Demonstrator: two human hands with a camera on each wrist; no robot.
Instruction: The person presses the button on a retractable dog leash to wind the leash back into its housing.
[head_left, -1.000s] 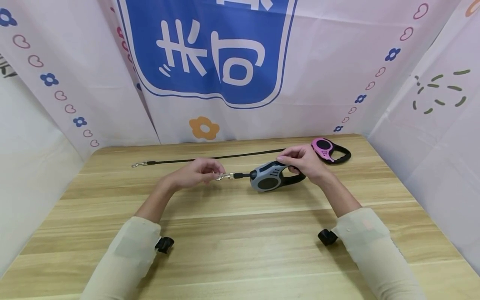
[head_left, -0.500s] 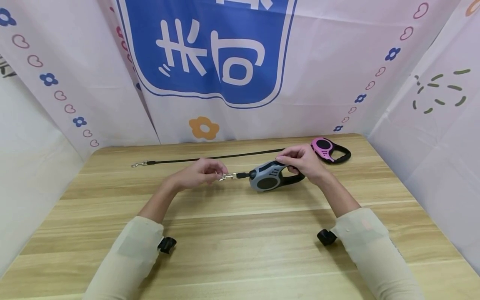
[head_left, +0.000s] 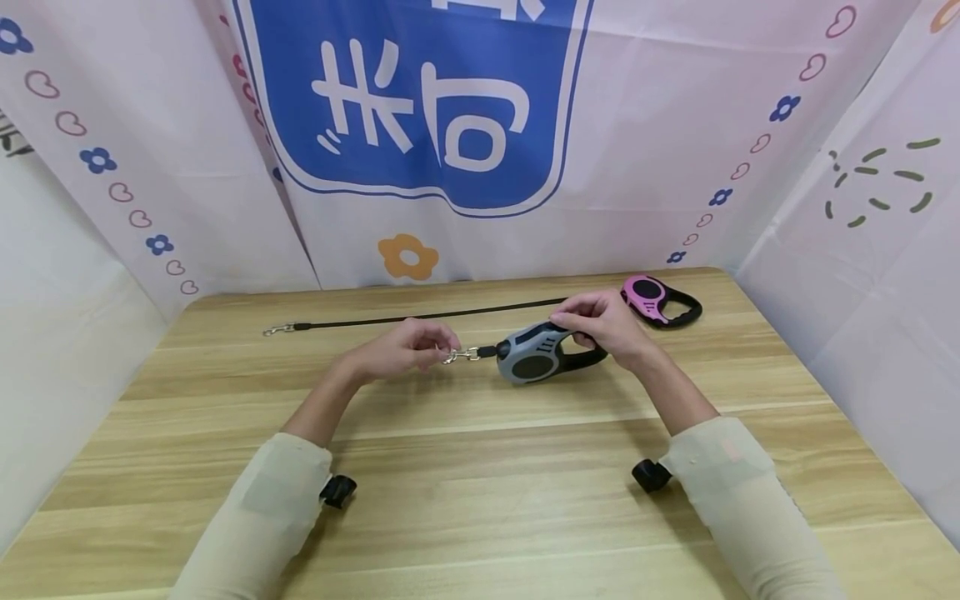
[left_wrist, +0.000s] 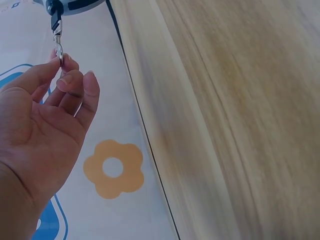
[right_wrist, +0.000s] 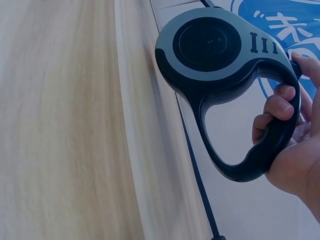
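Note:
A grey and black retractable dog leash [head_left: 531, 358] is held up over the table by my right hand [head_left: 609, 329]. In the right wrist view the fingers of that hand [right_wrist: 295, 115] curl through its black handle loop, and the thumb lies at the button. Thumb and fingertips of my left hand [head_left: 405, 348] pinch the silver snap hook [head_left: 462, 356] at the leash's end. The left wrist view shows the hook [left_wrist: 58, 42] hanging between those fingertips and the casing. Only a short black piece of leash lies between hook and casing.
Behind my hands a pink and black retractable leash [head_left: 648, 296] lies on the wooden table [head_left: 480, 483]. Its black cord [head_left: 480, 311] stretches left to another silver snap hook [head_left: 279, 329]. A printed cloth [head_left: 480, 242] hangs along the table's back edge.
My left hand has moved slightly right with the hook, closer to the casing. My right hand and the grey leash have shifted a little left.

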